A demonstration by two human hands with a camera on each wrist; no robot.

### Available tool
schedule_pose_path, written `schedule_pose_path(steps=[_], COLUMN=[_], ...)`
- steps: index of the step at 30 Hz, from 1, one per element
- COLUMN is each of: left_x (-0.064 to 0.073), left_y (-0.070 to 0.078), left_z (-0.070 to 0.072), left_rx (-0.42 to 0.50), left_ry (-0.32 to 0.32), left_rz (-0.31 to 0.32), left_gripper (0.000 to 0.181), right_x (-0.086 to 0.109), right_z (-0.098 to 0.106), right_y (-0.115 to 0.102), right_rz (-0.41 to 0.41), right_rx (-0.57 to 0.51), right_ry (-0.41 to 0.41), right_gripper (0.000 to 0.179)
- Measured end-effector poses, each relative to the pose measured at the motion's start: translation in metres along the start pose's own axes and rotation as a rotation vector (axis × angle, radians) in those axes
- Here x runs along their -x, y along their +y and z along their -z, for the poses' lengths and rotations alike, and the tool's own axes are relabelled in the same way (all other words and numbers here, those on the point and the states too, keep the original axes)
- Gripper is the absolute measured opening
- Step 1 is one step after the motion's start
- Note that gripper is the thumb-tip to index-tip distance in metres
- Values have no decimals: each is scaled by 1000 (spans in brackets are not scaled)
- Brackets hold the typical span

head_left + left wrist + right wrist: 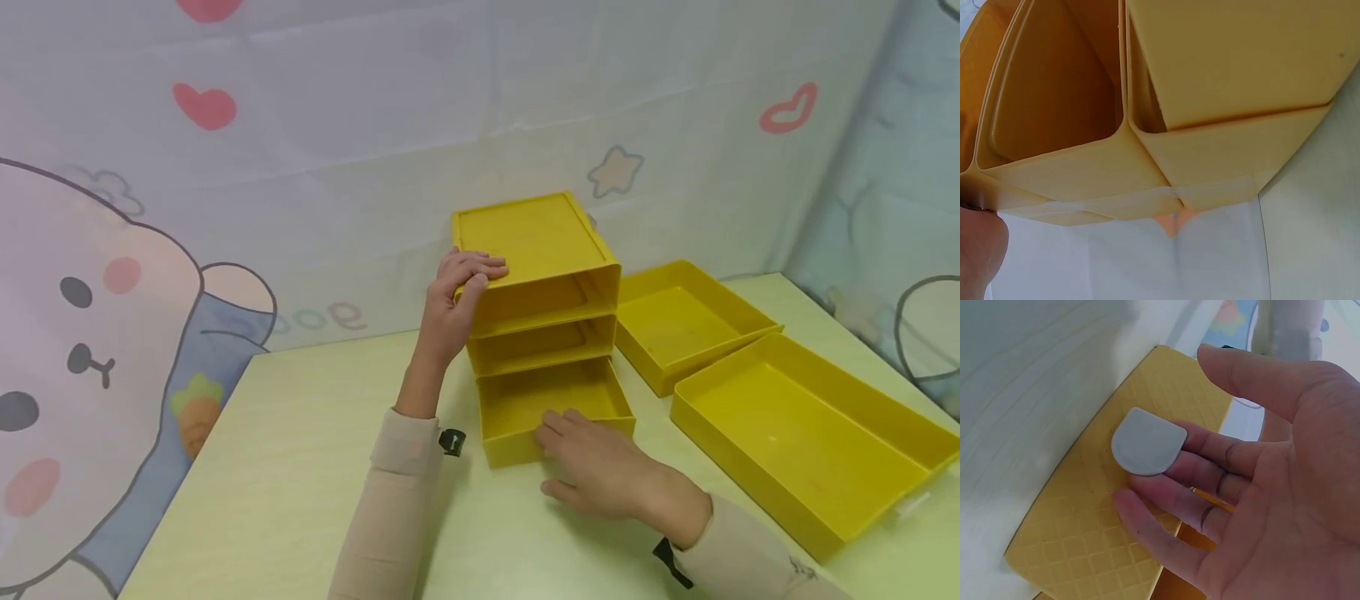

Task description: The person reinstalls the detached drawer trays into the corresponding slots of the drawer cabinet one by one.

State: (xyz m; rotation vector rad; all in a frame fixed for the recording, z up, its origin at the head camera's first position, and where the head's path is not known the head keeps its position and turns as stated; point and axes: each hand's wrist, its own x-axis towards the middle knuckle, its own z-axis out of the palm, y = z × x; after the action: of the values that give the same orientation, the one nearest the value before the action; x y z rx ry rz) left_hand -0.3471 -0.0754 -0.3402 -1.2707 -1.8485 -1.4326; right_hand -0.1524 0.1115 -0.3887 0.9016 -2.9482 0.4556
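A yellow plastic drawer cabinet point(536, 233) stands on the table, with two open slots above its bottom drawer point(513, 450). That drawer sticks partly out of the cabinet front. My left hand point(456, 293) rests on the cabinet's top front left corner, fingers laid over the top and thumb at the front edge. At the drawer's front is my right hand point(603, 468), its fingertips against the face and its thumb held apart. The right wrist view shows a whitish rounded pull tab point(1147, 442) on the grid-textured drawer front point(1079, 534), with my fingers right at its edge.
Two yellow drawers lie to the cabinet's right, a farther drawer point(651, 367) and a nearer drawer point(750, 475). Behind the table point(300, 467) hangs a printed cloth point(360, 167) with hearts and a cartoon animal.
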Motion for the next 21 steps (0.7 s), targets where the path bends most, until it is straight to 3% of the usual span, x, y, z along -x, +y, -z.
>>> schedule_pose_path(steps=[10,18,21], left_x=[1,-2,-4], left_y=[1,37,42], left_z=[-4,-2,-1], left_rx=[22,41,38], left_ry=[35,36,33], left_rz=[24,48,43], left_gripper=[28,27,27], right_x=[-3,-6,-7], right_z=[-2,-1,1], right_y=[-1,0,1], right_rz=[-10,-17,-17], right_rx=[10,5,13], right_ry=[3,-8,-8], right_gripper=[38,38,38])
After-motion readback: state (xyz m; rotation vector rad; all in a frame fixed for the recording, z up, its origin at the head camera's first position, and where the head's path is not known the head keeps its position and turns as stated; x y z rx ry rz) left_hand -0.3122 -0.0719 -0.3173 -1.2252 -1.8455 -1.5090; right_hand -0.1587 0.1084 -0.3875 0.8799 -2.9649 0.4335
